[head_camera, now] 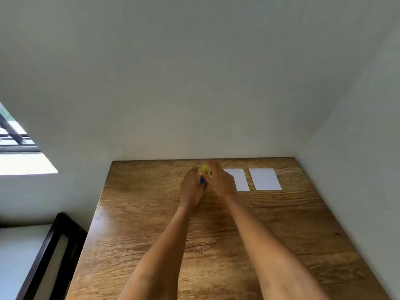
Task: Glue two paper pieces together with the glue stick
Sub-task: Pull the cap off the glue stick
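Note:
Both of my hands meet near the far edge of the wooden table (151, 224). Between them is the glue stick (204, 173), blue in its body with a yellow end that points away from me. My left hand (192, 187) grips the blue lower part. My right hand (218, 180) has its fingers round the yellow end. Two white paper pieces lie flat to the right: the nearer one (241, 180) is partly hidden by my right hand, and the other (265, 179) lies apart from it with a narrow gap between them.
A plain white wall rises right behind the table's far edge and along the right side. A dark-framed piece of furniture (54, 245) stands to the left of the table, below a window (13, 137).

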### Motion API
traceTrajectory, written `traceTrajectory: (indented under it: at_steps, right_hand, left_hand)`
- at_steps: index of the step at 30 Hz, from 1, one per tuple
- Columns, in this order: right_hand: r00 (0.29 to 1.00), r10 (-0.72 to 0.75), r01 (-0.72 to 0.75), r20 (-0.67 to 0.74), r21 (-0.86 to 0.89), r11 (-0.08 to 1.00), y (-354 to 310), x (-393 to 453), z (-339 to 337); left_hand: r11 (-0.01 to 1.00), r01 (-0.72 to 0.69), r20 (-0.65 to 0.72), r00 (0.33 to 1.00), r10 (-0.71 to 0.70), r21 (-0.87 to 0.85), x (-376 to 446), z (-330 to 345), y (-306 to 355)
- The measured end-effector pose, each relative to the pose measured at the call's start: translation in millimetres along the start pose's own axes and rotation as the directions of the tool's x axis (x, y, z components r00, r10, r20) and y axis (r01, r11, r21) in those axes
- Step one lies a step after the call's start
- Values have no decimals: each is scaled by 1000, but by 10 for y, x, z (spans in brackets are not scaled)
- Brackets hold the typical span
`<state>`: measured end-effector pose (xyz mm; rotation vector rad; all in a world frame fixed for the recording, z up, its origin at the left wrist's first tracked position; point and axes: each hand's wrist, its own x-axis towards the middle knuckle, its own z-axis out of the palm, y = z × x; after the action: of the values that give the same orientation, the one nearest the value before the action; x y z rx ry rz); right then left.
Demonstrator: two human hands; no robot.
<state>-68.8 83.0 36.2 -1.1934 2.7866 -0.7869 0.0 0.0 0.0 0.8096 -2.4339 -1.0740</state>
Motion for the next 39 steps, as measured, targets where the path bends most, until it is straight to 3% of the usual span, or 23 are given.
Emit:
traceTrajectory:
  at_steps: [4,7,11,17,23,29,31,35,39]
  right_hand:
    - [996,-5,5,89,-5,1000,2,110,-58]
    - [993,13,-19,118,53,998,-39,120,-102]
    - [973,12,-49,231,158,986,-127,100,-268]
    - [909,-54,11,413,106,994,-365,-23,-540]
    - [895,14,-152,446,277,949,-517,-265,-674]
    - [873,38,-145,486,183,972,-541,-423,-768]
    - [913,62,-128,404,138,982,-524,-477,-808]
    - [951,169,-217,259,172,961,-445,-673,-721]
    - [946,283,-321,157,354,878,-411,-955,-333]
  left_hand:
    - [960,111,2,993,-114,-257,2,-28,104]
    - [941,114,21,993,-113,-319,-24,-75,82]
    - [961,71,150,988,-31,-267,-91,-255,57]
    - [994,-32,351,934,68,-105,-175,-626,18]
    - [989,-147,583,801,135,-26,-252,-898,69]
    - [990,-134,770,635,59,35,-398,-1019,-18]
    - [994,-114,731,678,81,-5,-458,-1012,-110]
    - [983,-171,505,844,181,-67,-556,-941,-207]
    - [976,-127,326,928,181,-178,-639,-831,-299]
